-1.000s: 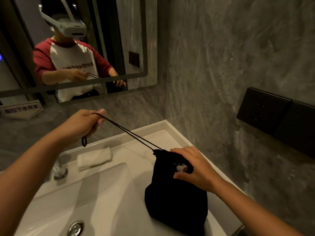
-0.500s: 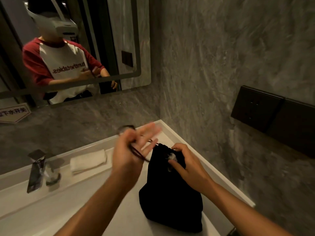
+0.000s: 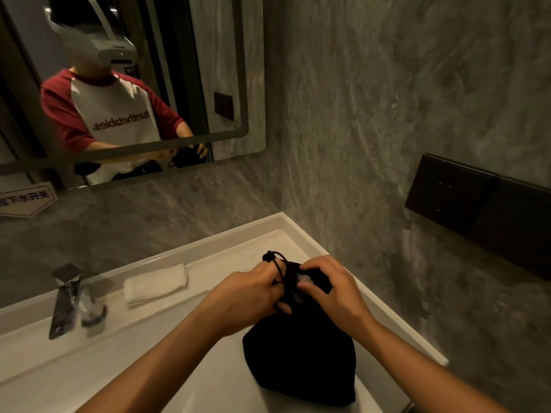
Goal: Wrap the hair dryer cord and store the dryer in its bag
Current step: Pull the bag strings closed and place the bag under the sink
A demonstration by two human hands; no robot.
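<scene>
A full black drawstring bag (image 3: 301, 362) stands on the right side of the white sink counter (image 3: 208, 257). The hair dryer is hidden inside it, apart from a pale glint at the gathered mouth. My left hand (image 3: 250, 296) pinches the black drawstring (image 3: 275, 260), which loops up just above the bag's neck. My right hand (image 3: 331, 289) grips the bunched top of the bag from the right. Both hands meet at the bag's mouth.
A folded white towel (image 3: 156, 283) lies on the counter's back ledge. A chrome faucet (image 3: 67, 299) stands at the left. The grey stone wall carries a dark switch panel (image 3: 450, 193) at the right, and a mirror (image 3: 232, 70) hangs above.
My left hand, which held the drawstring stretched far to the left, has come in to the bag's mouth. The cord is now slack and bunched. My right hand stays on the bag.
</scene>
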